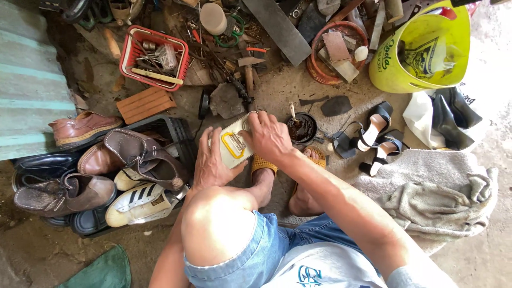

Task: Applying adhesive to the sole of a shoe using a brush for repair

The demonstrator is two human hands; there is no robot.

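Cream sandal [234,145], yellow buckle trim

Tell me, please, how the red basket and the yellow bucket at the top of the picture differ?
The red basket is rectangular with slotted walls, while the yellow bucket is round with solid walls. The red basket sits upright and holds small tools; the yellow bucket lies tipped on its side, its opening facing the camera, with a clear plastic bag inside. Both are plastic and rest on the ground.

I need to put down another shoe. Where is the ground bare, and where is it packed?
Bare: the concrete floor right of the grey cloth, and the dirt patch below the black crate of shoes. Packed: tools around the red plastic basket and yellow bucket.
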